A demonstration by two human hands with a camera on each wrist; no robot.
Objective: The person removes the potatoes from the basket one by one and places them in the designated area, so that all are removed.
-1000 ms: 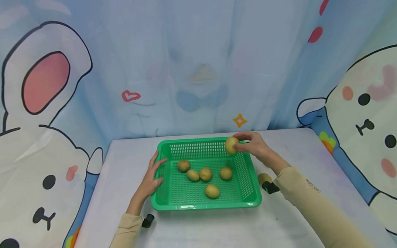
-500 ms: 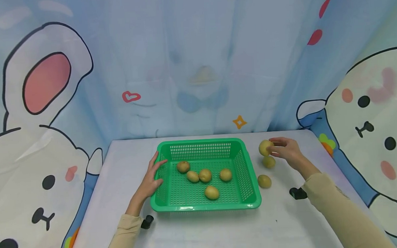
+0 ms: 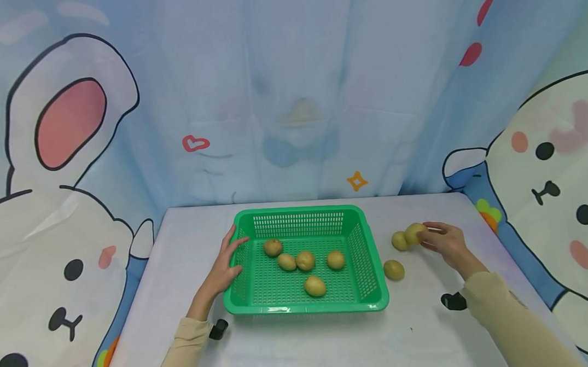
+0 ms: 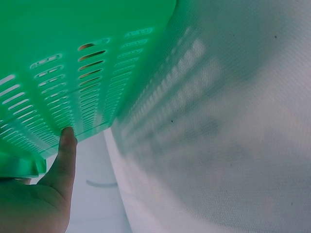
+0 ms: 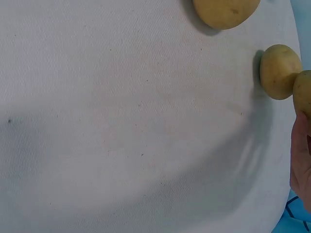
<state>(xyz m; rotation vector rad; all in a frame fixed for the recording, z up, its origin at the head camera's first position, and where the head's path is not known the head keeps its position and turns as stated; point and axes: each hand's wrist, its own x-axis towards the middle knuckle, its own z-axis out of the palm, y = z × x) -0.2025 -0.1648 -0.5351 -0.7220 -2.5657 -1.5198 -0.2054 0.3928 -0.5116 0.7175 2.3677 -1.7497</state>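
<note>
My right hand (image 3: 446,243) pinches a round yellow potato (image 3: 414,233) with its fingertips, at the right of the green basket. This potato sits against a second potato (image 3: 399,241); the right wrist view shows the two close together at its right edge. My left hand (image 3: 222,268) rests at the left side of the green plastic basket (image 3: 306,309), fingers spread and mostly straight over the rim. In the left wrist view, one straight finger (image 4: 65,155) touches the slotted outer wall. Several potatoes lie inside the basket, among them one near the front (image 3: 315,286).
Another potato (image 3: 393,270) lies on the white-covered table (image 3: 360,345), just outside the basket's right wall. A pale blue curtain (image 3: 295,96) with cartoon figures hangs behind the table and along both sides.
My right hand has carried the potato from above the basket's back right corner out to the right and down beside the other potato. The left hand and basket have stayed in place.
</note>
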